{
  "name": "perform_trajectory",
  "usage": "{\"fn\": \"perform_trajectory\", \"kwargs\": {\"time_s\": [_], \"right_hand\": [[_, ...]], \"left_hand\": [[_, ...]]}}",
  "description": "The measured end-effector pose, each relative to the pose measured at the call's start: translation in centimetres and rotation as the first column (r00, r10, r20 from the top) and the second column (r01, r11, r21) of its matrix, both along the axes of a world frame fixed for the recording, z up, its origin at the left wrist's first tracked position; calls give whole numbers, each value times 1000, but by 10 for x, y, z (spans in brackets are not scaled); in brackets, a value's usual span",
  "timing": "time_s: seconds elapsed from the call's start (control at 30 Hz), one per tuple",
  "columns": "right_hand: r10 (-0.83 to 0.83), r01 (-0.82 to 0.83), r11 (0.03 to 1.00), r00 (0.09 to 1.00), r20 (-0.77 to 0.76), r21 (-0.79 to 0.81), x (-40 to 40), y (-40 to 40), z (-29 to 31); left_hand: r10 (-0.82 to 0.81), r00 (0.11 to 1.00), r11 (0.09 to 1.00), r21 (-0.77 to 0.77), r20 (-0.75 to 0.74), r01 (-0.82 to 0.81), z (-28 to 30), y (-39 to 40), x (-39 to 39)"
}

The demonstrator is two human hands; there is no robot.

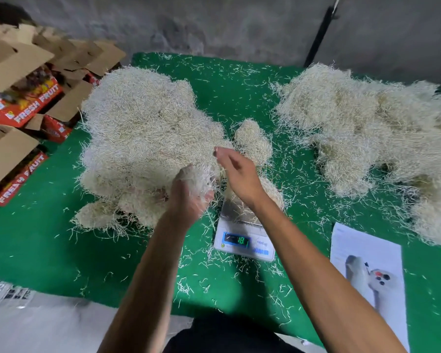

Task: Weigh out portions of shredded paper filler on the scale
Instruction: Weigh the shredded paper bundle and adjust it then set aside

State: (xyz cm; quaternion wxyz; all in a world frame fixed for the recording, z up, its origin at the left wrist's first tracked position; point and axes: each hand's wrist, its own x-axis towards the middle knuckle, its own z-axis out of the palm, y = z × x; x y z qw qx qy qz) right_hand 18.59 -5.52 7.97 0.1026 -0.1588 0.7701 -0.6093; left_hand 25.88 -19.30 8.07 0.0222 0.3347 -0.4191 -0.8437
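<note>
A small white digital scale (243, 242) sits on the green mat in front of me, its display lit. A clump of shredded paper filler (270, 192) lies on its platform, partly behind my right arm. My left hand (189, 192) grips a tuft of filler at the near edge of the big left pile (143, 133). My right hand (236, 169) hovers over the back of the scale, fingers loosely extended and holding nothing. A smaller lump of filler (252, 141) lies just beyond that hand.
A second large filler heap (362, 133) spreads across the right side. Open red cardboard fruit boxes (21, 98) stack at the left. A printed sheet (367, 271) lies at the right front. Loose shreds litter the green mat (49, 250).
</note>
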Motion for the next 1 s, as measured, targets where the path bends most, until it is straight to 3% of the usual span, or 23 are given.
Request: {"fn": "perform_trajectory", "kwargs": {"time_s": [0.03, 0.1, 0.13, 0.2, 0.27, 0.33, 0.4, 0.47, 0.53, 0.63, 0.67, 0.73, 0.77, 0.83, 0.9, 1.0], "right_hand": [[69, -69, 998, 998, 0, -6, 8, -8, 7], [189, -162, 969, 972, -141, 186, 23, -21, 9], [241, -160, 931, 945, -223, 327, 29, -24, 4], [286, -130, 868, 920, -268, 479, 32, -19, -7], [290, -156, 875, 927, -238, 457, 25, -3, -13], [279, -182, 903, 937, -211, 389, 15, 20, -16], [196, -139, 923, 972, -128, 359, 1, 42, -19], [45, -28, 925, 998, -35, 380, -10, 63, -23], [-71, 50, 910, 997, 37, 411, -20, 78, -24], [-133, 34, 891, 973, 188, 453, -42, 103, -14], [-189, 81, 907, 955, 227, 414, -52, 113, -5], [-379, 338, 923, 883, 277, 183, -71, 134, 16], [-479, 474, 876, 837, 266, 89, -79, 144, 26], [-623, 606, 782, 768, 150, 145, -87, 156, 35], [-654, 628, 736, 756, 25, 252, -83, 157, 25], [-549, 507, 784, 836, 19, 359, -65, 142, -8]], "left_hand": [[-63, 994, 998, 2, -93, 64, 6, 11, -9], [-99, 965, 980, -190, -241, 53, 19, 19, -21], [-86, 973, 987, -150, -213, 54, 19, 19, -24], [-205, 950, 972, 62, -234, 225, 14, 26, -27], [-218, 966, 971, 67, -136, 228, 4, 22, -36], [-395, 908, 900, 141, -142, 414, -5, 14, -42], [-463, 886, 876, 135, -33, 463, -13, 11, -46], [-431, 896, 902, 45, 109, 428, -27, 8, -43], [-382, 915, 922, -3, 131, 386, -43, 1, -40], [-343, 932, 937, -26, 119, 349, -58, -5, -31], [-327, 939, 943, -22, 107, 331, -60, -5, -29], [-306, 945, 951, -5, 114, 308, -60, -1, -26], [-301, 945, 953, -9, 126, 304, -59, 1, -25], [-289, 947, 956, -17, 140, 294, -57, 4, -25], [-292, 942, 953, -32, 165, 301, -60, 7, -24], [-246, 943, 956, -105, 226, 275, -70, 14, -27]]}}
